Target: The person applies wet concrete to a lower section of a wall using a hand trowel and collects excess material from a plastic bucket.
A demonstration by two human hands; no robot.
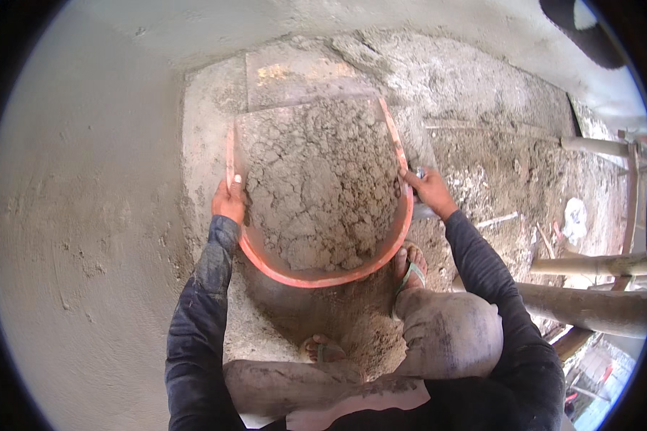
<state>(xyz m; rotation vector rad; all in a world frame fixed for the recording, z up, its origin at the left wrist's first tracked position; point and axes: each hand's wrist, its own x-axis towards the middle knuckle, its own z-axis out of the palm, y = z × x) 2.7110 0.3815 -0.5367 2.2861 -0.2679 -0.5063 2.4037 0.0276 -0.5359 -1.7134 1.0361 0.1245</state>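
Between my hands is an orange mortar pan with a rounded near rim and a straight far edge. Lumpy grey mortar fills most of it. My left hand is closed on the pan's left rim, thumb on top. On the opposite side, my right hand grips the right rim, its thumb over the edge and its other fingers partly hidden. The far edge of the pan meets a mortar-smeared board.
Smooth grey plaster spreads along the left. My sandalled feet are close to the pan's near side. Rough, debris-strewn ground lies to the right, with a white crumpled thing and thick poles beyond.
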